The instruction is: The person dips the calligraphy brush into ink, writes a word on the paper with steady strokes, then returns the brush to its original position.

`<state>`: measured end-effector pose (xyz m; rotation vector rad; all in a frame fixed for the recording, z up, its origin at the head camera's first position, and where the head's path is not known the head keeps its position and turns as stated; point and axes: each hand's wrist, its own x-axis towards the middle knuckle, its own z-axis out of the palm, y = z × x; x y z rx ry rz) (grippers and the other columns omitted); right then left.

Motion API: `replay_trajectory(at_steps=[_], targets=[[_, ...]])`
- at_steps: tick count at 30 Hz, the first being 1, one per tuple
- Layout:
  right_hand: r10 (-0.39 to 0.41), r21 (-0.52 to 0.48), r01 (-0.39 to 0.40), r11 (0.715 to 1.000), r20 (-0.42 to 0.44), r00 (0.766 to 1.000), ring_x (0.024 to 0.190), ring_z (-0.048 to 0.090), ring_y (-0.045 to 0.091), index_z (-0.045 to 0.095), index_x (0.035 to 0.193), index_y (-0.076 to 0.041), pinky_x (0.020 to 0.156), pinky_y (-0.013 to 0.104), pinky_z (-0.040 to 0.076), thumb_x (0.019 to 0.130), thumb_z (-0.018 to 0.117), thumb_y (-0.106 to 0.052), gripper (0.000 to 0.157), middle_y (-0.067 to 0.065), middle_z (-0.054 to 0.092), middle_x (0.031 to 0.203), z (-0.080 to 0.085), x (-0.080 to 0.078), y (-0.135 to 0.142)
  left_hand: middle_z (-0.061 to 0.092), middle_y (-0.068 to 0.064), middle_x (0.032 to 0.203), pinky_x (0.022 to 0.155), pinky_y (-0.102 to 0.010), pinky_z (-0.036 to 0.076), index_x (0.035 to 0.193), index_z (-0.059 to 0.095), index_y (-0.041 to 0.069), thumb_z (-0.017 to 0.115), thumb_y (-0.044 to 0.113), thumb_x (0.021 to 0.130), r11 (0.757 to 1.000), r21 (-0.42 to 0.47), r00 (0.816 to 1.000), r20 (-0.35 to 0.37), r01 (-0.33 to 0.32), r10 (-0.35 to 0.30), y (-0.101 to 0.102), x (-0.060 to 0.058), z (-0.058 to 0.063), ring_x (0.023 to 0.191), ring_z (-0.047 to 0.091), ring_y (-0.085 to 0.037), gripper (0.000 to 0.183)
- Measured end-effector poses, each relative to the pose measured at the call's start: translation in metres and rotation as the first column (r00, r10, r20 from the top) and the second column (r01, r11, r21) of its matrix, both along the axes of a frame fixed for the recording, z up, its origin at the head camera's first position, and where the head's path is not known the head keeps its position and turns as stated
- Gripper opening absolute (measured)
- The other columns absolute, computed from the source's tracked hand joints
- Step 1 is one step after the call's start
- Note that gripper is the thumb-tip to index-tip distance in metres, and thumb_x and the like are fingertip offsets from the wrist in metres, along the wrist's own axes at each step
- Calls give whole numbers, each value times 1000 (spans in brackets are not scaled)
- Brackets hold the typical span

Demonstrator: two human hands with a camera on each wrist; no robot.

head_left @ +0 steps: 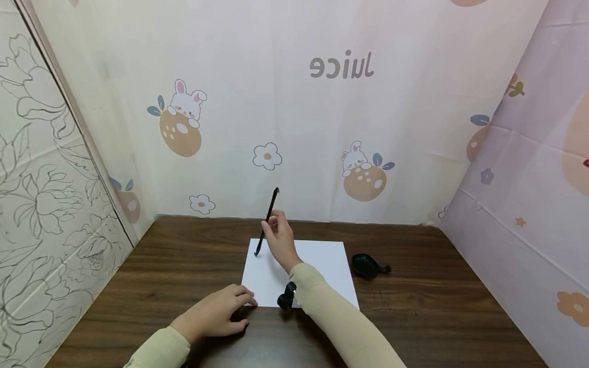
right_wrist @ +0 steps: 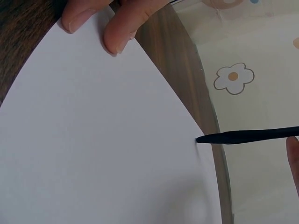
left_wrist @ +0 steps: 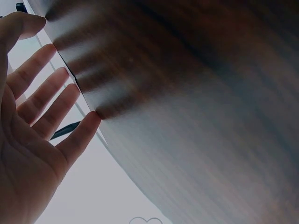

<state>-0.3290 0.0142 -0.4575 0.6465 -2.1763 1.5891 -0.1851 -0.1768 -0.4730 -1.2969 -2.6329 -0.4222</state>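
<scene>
A slim black pen-like stick is pinched between the thumb and fingers of my right hand. It stands tilted, its tapered tip over the far left part of a white sheet of paper. In the right wrist view the black tip is at the paper's edge; whether it touches I cannot tell. My left hand lies at the near left corner of the sheet, fingers extended and fingertips on the paper's edge. The left wrist view shows that hand with its fingers spread along the edge.
To the right of the paper lies a rounded black object with a short narrow tail. A small black device sits at my right wrist. The dark wooden table meets a printed curtain at its back.
</scene>
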Motion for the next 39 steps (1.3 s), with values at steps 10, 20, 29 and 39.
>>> replay_trajectory(at_steps=[10,20,29,39], targets=[[19,-4,-19,1000,10,1000,92,61,18,46,128,-11,78,29,55,104,56,-17,27,7,59,104,-2,2,0,62,-2,118,90,-36,52,113,69,16,77,23,83,1000,4,1000,-9,3,-3,-1,-1,-3,109,60,-19,32],[31,-40,-31,999,-3,1000,85,62,18,48,126,-9,70,28,57,102,58,-15,26,8,58,101,-3,3,-2,62,-3,117,89,-36,52,112,69,15,77,23,83,1000,10,1000,-14,10,-10,0,-1,-4,107,60,-19,32],[39,-61,-38,997,26,999,82,62,17,48,125,-11,67,28,57,102,59,-14,25,8,57,99,-3,5,-3,62,-3,118,89,-36,52,113,69,15,77,23,84,1000,7,1000,1,10,-10,-1,-1,-3,108,60,-19,32],[36,-48,-34,998,35,999,81,61,16,48,124,-9,66,28,57,102,58,-14,25,8,56,98,-1,6,-4,62,-3,118,90,-36,52,113,69,15,76,24,84,1000,4,1000,2,12,-12,-1,-2,-4,108,60,-18,32]])
